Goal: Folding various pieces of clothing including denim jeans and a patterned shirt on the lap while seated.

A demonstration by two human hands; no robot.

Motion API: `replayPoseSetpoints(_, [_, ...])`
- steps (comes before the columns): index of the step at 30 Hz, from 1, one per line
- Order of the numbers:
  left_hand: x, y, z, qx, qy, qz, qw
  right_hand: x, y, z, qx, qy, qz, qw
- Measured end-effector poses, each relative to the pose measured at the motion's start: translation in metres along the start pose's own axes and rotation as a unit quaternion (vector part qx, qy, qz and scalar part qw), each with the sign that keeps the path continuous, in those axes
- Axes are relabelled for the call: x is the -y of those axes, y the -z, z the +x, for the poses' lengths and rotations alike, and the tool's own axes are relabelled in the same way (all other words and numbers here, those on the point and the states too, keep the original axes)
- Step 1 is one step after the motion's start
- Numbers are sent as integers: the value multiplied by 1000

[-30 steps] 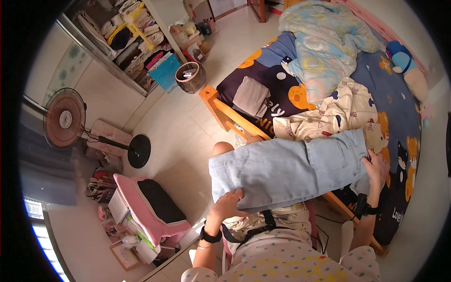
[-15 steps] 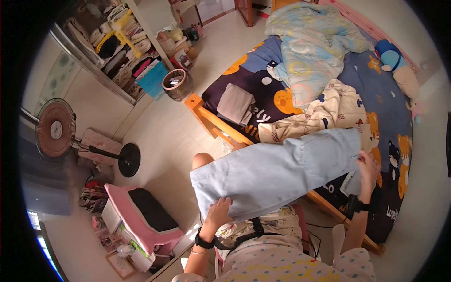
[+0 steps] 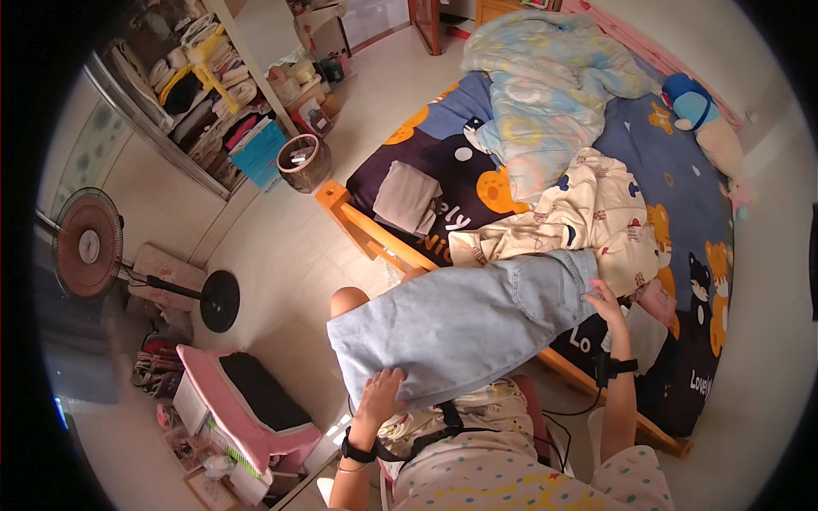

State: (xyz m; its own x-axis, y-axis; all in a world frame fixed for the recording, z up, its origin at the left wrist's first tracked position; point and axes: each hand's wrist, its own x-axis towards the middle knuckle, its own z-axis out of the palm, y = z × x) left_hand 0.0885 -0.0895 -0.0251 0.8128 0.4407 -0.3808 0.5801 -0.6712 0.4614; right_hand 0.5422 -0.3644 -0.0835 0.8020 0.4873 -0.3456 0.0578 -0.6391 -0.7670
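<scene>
Light blue jeans [image 3: 452,324], folded lengthwise, stretch across my lap to the bed's edge, with a pocket showing near the waistband. At the leg end, my left hand [image 3: 379,399] rests on the lower edge with its fingers laid over the denim. My right hand [image 3: 607,305] is closed at the waistband corner; its thumb is partly hidden. Just beyond the waistband lies a crumpled cream patterned cloth [image 3: 609,226]. A small pink cloth [image 3: 656,300] and a grey one [image 3: 639,341] lie beside my right wrist.
The bed [image 3: 673,187] has a wooden rail [image 3: 396,247] along its near side. On it are folded grey clothes [image 3: 407,198], a pale quilt [image 3: 545,94] and a plush toy [image 3: 716,140]. A fan [image 3: 89,245] and pink-framed stand [image 3: 247,400] are at left.
The waistband end of the jeans has come down and left with my right hand, uncovering the pink cloth. My left hand stays on the leg end. The whole view has shifted slightly.
</scene>
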Motion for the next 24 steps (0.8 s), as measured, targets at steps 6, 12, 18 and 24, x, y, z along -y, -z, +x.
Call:
replayPoseSetpoints(6, [8,-4,-7,5,-1,-13,1000,-8,-14,5,-17,-11,-13,1000])
replayPoseSetpoints(12, [4,6,-9,-9,2,-34,999,2,-13,21,-39,-107,115,987])
replayPoseSetpoints(18, [-3,20,-16,-40,-2,-46,998,4,-9,59,-27,-107,180,977])
replayPoseSetpoints(24, [-7,39,-30,-39,-30,-110,993,14,4,73,-15,-228,124,966])
